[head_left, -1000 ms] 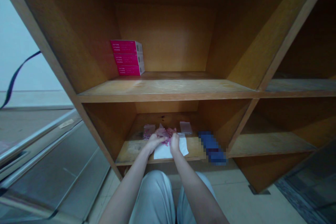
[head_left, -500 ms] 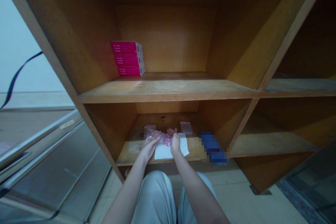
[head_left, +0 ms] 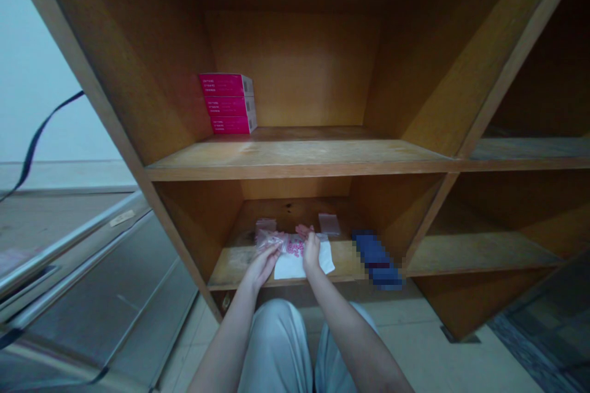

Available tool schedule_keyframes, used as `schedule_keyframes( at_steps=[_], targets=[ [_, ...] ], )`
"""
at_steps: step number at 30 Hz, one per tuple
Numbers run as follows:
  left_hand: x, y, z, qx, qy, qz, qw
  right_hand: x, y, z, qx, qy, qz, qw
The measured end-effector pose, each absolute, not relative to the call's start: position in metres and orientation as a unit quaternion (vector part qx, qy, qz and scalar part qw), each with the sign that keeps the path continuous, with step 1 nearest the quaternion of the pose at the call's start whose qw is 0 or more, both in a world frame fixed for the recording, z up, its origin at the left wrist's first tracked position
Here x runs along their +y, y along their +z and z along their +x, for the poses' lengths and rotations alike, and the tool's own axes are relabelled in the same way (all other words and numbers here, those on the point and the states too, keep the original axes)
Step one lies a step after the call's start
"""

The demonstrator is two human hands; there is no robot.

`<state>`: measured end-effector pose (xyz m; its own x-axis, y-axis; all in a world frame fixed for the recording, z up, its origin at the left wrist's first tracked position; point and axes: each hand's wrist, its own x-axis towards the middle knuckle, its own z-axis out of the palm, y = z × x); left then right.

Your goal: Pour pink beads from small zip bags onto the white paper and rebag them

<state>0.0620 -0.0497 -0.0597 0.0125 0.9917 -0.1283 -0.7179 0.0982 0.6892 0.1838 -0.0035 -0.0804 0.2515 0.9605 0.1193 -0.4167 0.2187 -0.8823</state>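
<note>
My left hand (head_left: 265, 264) is closed on the edge of a clear plastic bag (head_left: 271, 239), its mouth turned right toward a pile of small pink pieces (head_left: 295, 247). The pieces lie on a white sheet of paper (head_left: 288, 269) at the front of the lower shelf. On their right side stands my right hand (head_left: 311, 252), fingers stretched forward and slightly cupped, palm toward the pile. It seems to hold nothing, though its fingertips are small in view. Behind the held bag lies another clear bag (head_left: 266, 225), apparently with pink contents.
A flat clear zip bag (head_left: 329, 224) lies behind the paper. To the right, a blurred-out dark blue object (head_left: 377, 260) overhangs the shelf edge. Three stacked pink boxes (head_left: 229, 104) stand on the upper shelf (head_left: 299, 151). A glass-and-metal frame (head_left: 110, 295) leans at left.
My left hand has drawn slightly back and down, its fingers now pinching the bag. The right hand stays beside the pink pieces. The whole view has shifted slightly.
</note>
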Motion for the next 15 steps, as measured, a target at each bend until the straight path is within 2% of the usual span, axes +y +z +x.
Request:
schedule_keyframes(
  at_steps=[11, 15],
  targets=[
    [-0.051, -0.056, 0.062, 0.323, 0.626, 0.221, 0.675, 0.001, -0.079, 0.185, -0.351, 0.498, -0.367, 0.703],
    [-0.051, -0.055, 0.063, 0.313, 0.620, 0.219, 0.685, 0.000, -0.069, 0.187, -0.395, 0.461, -0.373, 0.702]
  ],
)
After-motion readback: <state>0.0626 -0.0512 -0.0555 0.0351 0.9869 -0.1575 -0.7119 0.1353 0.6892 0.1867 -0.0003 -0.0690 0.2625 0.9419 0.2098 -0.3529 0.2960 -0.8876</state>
